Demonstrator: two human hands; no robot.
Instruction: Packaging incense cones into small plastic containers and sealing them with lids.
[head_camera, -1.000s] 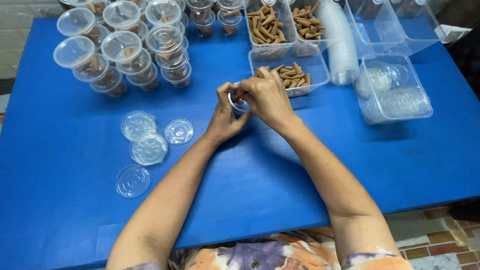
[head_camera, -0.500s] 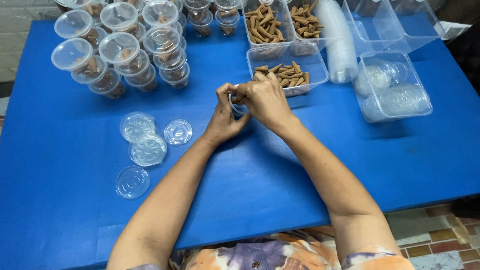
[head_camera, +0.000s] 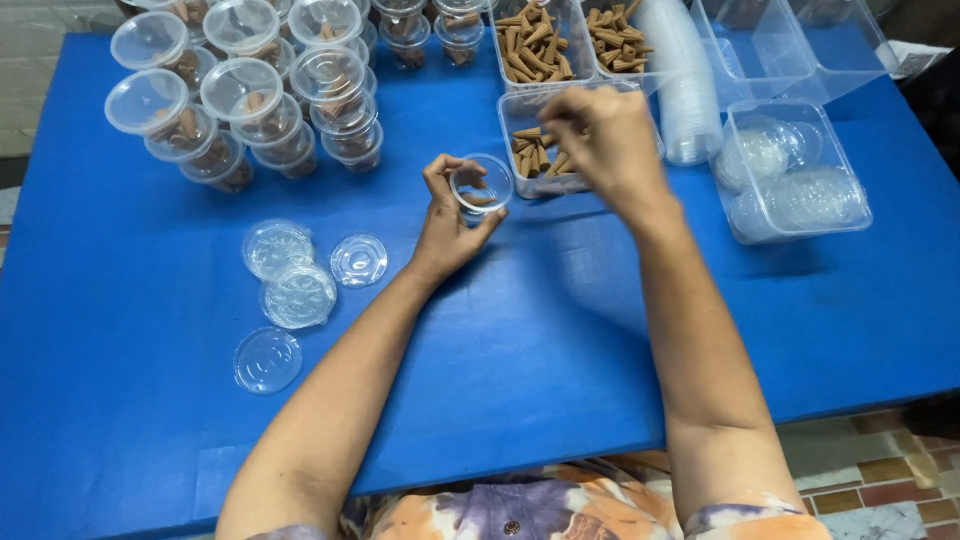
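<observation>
left hand (head_camera: 447, 228): pinching a small clear plastic cup (head_camera: 482, 186) by its rim and side – cup tilted, mouth toward the camera, just off the blue table (head_camera: 560, 330), near the middle toward the far edge
cup contents: one or two brown cones, hard to tell
right hand (head_camera: 608, 140): blurred over the cone tray (head_camera: 548, 150), fingers curled – whether it is pinching anything, cannot tell
loose lids (head_camera: 298, 295): near the left edge
filled cups (head_camera: 250, 100): stacked at the far-left corner
risk: tilted cup could spill its cones; loose pinch could drop it
</observation>
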